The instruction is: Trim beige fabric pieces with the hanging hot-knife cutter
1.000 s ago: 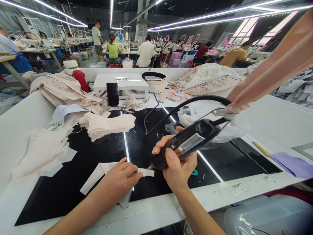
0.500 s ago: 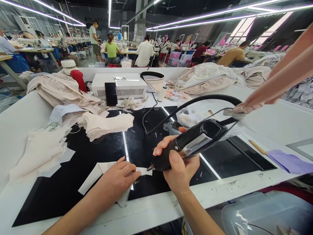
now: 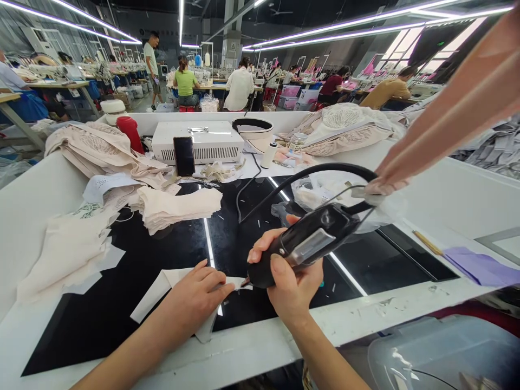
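Observation:
My left hand (image 3: 190, 298) lies flat, fingers spread, pressing a white fabric strip (image 3: 152, 295) onto the black board (image 3: 162, 252). The strip is folded, and its narrow end sticks out past my fingertips. Around the black handheld tool (image 3: 300, 244) my right hand (image 3: 290, 281) is closed. The tool's thin metal tip touches or nearly touches the strip's end, just right of my left fingertips. A black cable and a pink cloth-like band (image 3: 442, 119) are joined at the tool's rear end, top right.
Stacked cream fabric pieces (image 3: 179, 206) and more fabric (image 3: 60, 254) lie left. Behind stand a white box (image 3: 219, 142), a phone (image 3: 184, 156) and a small bottle (image 3: 268, 155). A yellow-handled tool (image 3: 427, 242) and purple cloth (image 3: 483, 265) lie right. People sit at machines beyond.
My right hand and the tool have shifted slightly left, the tip moving a little along the strip's end. The pink band and cable swung left. My left hand has stayed in place.

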`<state>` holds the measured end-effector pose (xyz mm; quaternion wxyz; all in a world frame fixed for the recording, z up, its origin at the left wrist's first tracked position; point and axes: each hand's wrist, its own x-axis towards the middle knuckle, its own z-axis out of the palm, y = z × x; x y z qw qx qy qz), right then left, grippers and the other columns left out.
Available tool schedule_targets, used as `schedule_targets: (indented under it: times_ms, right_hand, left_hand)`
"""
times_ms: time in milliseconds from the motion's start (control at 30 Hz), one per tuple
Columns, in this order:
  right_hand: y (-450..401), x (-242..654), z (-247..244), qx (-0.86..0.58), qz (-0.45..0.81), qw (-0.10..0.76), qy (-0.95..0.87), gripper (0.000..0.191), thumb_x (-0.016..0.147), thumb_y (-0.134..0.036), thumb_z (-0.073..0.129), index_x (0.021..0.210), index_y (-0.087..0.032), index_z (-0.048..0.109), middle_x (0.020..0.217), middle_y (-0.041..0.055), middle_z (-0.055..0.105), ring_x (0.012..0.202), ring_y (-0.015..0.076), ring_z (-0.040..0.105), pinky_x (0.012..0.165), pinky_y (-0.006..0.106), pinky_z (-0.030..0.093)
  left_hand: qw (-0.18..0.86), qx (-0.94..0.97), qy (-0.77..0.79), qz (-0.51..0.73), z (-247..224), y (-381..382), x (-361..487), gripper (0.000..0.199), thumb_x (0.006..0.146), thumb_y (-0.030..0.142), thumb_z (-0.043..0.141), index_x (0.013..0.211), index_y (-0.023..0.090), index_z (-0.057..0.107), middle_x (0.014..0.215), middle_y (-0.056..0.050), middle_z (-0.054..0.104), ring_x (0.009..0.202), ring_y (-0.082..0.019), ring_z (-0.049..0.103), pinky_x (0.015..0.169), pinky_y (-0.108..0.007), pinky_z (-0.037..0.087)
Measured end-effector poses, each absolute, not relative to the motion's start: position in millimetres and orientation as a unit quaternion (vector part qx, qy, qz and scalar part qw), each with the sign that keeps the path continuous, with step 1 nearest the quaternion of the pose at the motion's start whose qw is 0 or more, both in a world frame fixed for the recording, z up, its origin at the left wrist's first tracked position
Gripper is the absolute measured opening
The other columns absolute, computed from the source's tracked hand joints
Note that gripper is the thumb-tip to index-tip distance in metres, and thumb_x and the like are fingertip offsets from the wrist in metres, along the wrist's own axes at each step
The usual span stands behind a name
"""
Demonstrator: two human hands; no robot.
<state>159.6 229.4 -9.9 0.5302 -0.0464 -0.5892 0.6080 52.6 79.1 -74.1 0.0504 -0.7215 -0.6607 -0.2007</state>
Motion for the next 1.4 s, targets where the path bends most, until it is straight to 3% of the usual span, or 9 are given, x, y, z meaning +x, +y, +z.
schedule_targets:
  times_ms: [200,500,633,833,1033,1400]
  right_hand:
    - [234.3,165.2,-9.6,-0.052,0.596,0.548,-0.584,0.040,0.087,-0.031,0.072,0.123,-0.029,0.054,0.082,-0.0028,0.063,0.057,0.0139,0.063,0.052,0.030,0.056]
    - [232.0,164.1,-12.8,-0.044,0.604,0.544,-0.582,0.035,0.090,-0.023,0.071,0.121,-0.028,0.057,0.084,-0.0023,0.066,0.060,0.0132,0.063,0.051,0.027,0.054]
    - [229.3,167.3,-10.1,-0.034,0.611,0.545,-0.573,0.037,0.089,-0.025,0.074,0.121,-0.028,0.057,0.084,-0.0020,0.066,0.061,0.0131,0.063,0.051,0.026,0.053]
    - [225.9,167.4,-9.1,-0.037,0.614,0.551,-0.565,0.036,0.089,-0.032,0.075,0.120,-0.028,0.057,0.084,-0.0025,0.066,0.060,0.0129,0.063,0.055,0.029,0.057]
    - [224.1,161.2,-12.6,-0.030,0.630,0.537,-0.561,0.038,0.089,-0.033,0.075,0.120,-0.029,0.055,0.085,-0.0015,0.065,0.060,0.0131,0.062,0.050,0.026,0.055]
    - [224.6,161.9,-12.2,-0.030,0.626,0.527,-0.573,0.037,0.091,-0.026,0.072,0.123,-0.029,0.055,0.085,-0.0024,0.067,0.060,0.0121,0.062,0.052,0.025,0.055]
  left_hand:
    - [0.038,-0.718,-0.667,-0.198,-73.9,78.0,53.4,0.041,0.095,-0.003,0.045,0.128,0.019,0.058,0.107,-0.004,0.063,0.100,-0.018,0.064,0.113,-0.052,0.045]
    - [0.046,-0.726,-0.661,-0.186,-72.3,75.9,53.7,0.035,0.099,0.001,0.045,0.130,0.015,0.054,0.110,-0.005,0.063,0.104,-0.021,0.063,0.115,-0.056,0.043]
    - [0.067,-0.734,-0.649,-0.186,-64.1,74.0,55.1,0.033,0.099,0.001,0.043,0.129,0.009,0.053,0.113,-0.010,0.064,0.108,-0.023,0.063,0.113,-0.054,0.046]
    - [0.067,-0.738,-0.643,-0.196,-56.7,73.1,58.1,0.030,0.101,0.002,0.041,0.127,0.011,0.055,0.111,-0.008,0.066,0.105,-0.021,0.065,0.112,-0.053,0.049]
    - [0.059,-0.733,-0.643,-0.216,-55.7,72.9,56.9,0.029,0.102,0.003,0.040,0.125,0.011,0.056,0.111,-0.009,0.066,0.105,-0.022,0.065,0.111,-0.053,0.049]
    - [0.020,-0.712,-0.668,-0.218,-51.9,69.6,60.6,0.031,0.094,-0.004,0.047,0.120,0.011,0.056,0.110,-0.010,0.066,0.098,-0.024,0.066,0.087,-0.039,0.063]
